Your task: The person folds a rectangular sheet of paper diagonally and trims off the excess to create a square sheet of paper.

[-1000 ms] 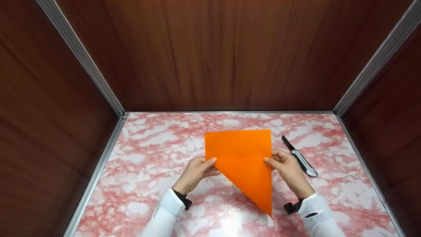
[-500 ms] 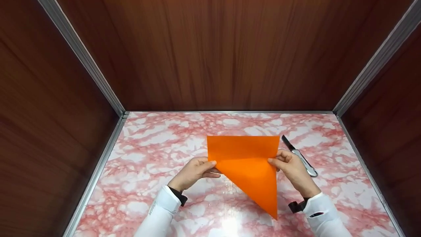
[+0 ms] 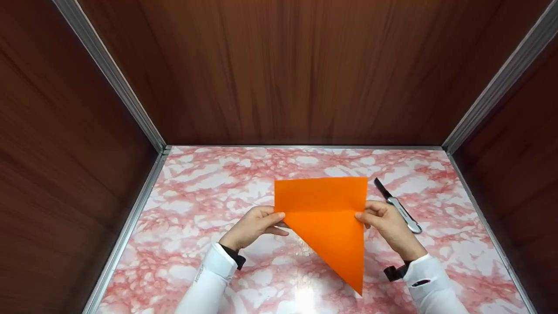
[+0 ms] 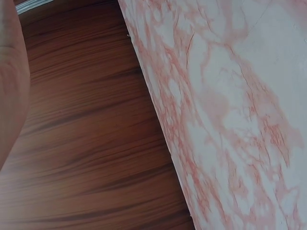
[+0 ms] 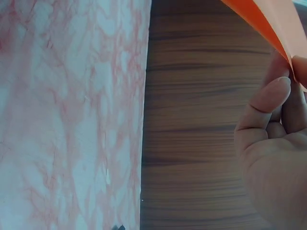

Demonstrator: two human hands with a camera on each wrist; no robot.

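Note:
Both hands hold up a sheet of orange paper (image 3: 324, 218) over the marbled table. Its upper part is a rectangle, and a slanted lower left edge runs down to a point at the bottom right. A faint crease crosses it at thumb height. My left hand (image 3: 255, 226) pinches the left edge, thumb in front and fingers behind. On the right edge, my right hand (image 3: 388, 224) pinches the paper the same way. The right wrist view shows the orange paper (image 5: 268, 24) between thumb and fingers. Only part of the left hand (image 4: 12, 81) enters the left wrist view, without the paper.
An open folding knife (image 3: 399, 207) with a dark blade and silver handle lies on the table (image 3: 196, 196) just right of the right hand. Brown wood-grain panels (image 3: 279, 74) with metal edge strips stand at the back and both sides.
The paper has shifted slightly right and toward me, its lower tip now lower in view. The right hand has moved a little right, the left arm slightly left. Both grips stay the same.

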